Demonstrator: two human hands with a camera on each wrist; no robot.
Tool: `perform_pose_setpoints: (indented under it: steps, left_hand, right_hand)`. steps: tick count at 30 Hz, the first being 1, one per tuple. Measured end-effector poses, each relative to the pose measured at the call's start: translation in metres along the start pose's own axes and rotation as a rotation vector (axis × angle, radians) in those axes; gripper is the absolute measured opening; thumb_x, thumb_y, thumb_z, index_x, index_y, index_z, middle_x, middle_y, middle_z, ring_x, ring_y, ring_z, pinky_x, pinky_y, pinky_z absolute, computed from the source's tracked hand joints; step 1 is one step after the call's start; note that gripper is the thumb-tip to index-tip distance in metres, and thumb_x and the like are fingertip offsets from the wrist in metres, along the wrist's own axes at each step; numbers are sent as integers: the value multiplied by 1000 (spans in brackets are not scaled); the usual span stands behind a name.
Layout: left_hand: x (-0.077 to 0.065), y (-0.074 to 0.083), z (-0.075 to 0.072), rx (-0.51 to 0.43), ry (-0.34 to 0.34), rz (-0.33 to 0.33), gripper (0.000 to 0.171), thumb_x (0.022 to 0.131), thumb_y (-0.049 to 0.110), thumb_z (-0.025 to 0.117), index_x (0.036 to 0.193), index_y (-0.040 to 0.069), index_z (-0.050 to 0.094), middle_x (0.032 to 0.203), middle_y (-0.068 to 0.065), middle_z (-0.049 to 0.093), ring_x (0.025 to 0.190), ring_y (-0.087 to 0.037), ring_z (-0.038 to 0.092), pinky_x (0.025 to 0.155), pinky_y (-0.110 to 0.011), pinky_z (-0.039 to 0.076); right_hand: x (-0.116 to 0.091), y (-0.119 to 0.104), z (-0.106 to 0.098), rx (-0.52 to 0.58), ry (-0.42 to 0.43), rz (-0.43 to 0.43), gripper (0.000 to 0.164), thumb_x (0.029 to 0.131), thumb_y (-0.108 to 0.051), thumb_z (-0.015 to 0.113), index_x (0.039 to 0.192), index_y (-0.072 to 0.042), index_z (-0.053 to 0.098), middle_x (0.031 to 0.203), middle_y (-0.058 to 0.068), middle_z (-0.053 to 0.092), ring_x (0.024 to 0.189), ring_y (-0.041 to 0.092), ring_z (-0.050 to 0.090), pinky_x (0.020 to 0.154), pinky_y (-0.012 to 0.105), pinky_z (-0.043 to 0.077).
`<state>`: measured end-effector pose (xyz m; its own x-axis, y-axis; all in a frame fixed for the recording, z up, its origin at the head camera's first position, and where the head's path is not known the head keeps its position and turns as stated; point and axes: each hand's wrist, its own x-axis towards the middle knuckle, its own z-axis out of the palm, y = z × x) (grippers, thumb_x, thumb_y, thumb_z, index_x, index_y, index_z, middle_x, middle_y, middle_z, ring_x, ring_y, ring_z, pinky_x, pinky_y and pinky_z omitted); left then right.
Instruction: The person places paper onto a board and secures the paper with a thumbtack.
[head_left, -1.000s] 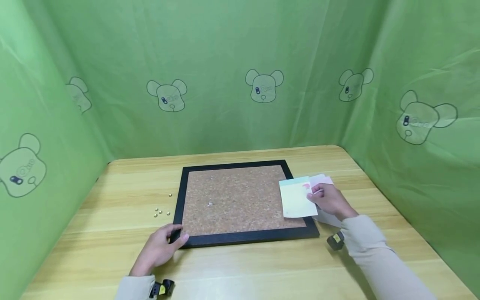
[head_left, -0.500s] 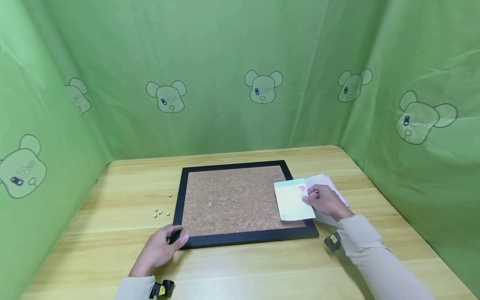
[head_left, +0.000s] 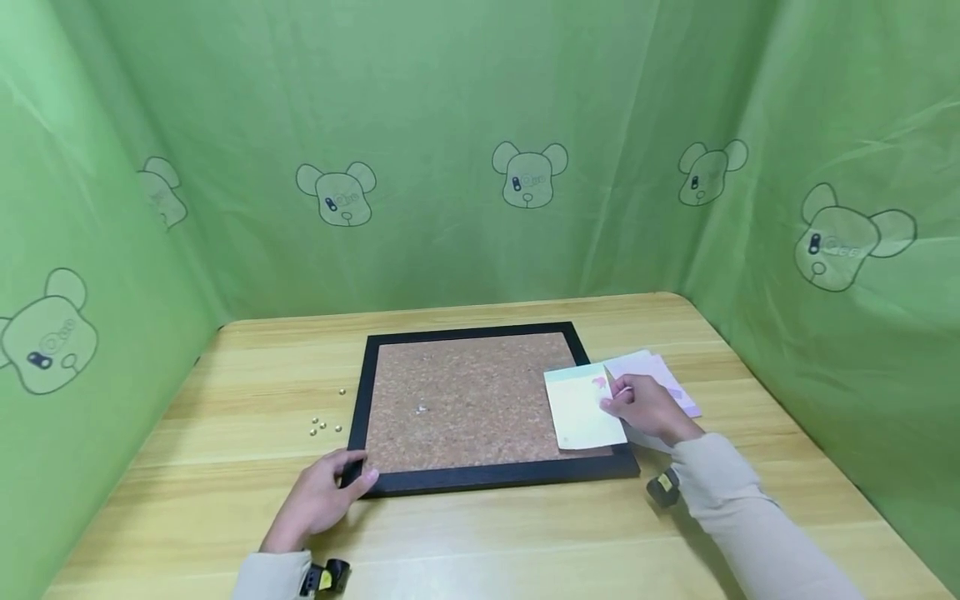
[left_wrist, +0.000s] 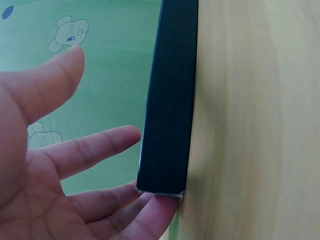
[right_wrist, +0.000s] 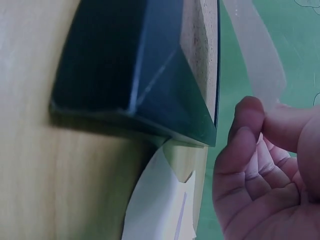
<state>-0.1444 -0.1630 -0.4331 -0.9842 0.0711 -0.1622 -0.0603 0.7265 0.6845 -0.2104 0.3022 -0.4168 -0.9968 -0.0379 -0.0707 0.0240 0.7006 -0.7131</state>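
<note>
A corkboard (head_left: pixel 465 400) with a black frame lies flat on the wooden table. My right hand (head_left: pixel 651 408) pinches the right edge of a pale note sheet (head_left: pixel 583 417) between thumb and forefinger. That sheet has a pink print near its upper right corner and overlaps the board's lower right part. Seen by the right wrist camera, the note sheet (right_wrist: pixel 257 50) rises from the fingertips, nearly edge-on. My left hand (head_left: pixel 317 498) rests at the board's front left corner, its fingers spread and touching the black frame (left_wrist: pixel 167 110).
Pinkish and white papers (head_left: pixel 666 377) lie right of the board, partly under my right hand. Several small gold thumbtacks (head_left: pixel 322 426) are scattered on the table (head_left: pixel 240 467) left of the board. Green curtains (head_left: pixel 435 242) with bear-head outlines enclose the back and sides.
My right hand has moved the note sheet slightly left and toward me over the board, uncovering more of the pinkish papers. The left hand has stayed at the corner.
</note>
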Motion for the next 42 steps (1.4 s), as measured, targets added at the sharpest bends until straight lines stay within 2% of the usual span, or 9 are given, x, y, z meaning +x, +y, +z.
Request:
perform_pose_setpoints:
  steps: [12, 24, 42]
  left_hand:
    - [0, 0, 0, -15, -4, 1, 52, 93, 40, 64, 133, 8, 58, 140, -27, 46, 125, -48, 45, 99, -63, 37]
    - [0, 0, 0, -15, -14, -4, 55, 93, 43, 64, 133, 6, 57, 140, -28, 46, 126, -49, 43, 99, -64, 37]
    - [0, 0, 0, 3, -7, 5, 55, 93, 44, 63, 132, 6, 58, 139, -28, 46, 125, -49, 43, 99, -64, 37]
  right_hand:
    - [-2, 2, 5, 28, -36, -45, 18, 88, -9, 69, 89, 1, 54, 66, -1, 49, 66, 15, 48, 62, 29, 43]
    - [-2, 0, 8, 6, -16, 20, 21, 88, -11, 70, 89, 0, 52, 71, 3, 51, 68, 18, 49, 60, 30, 42]
    - [3, 4, 11, 43, -15, 47, 25, 91, -16, 69, 95, 3, 53, 74, 4, 51, 71, 19, 50, 62, 30, 45]
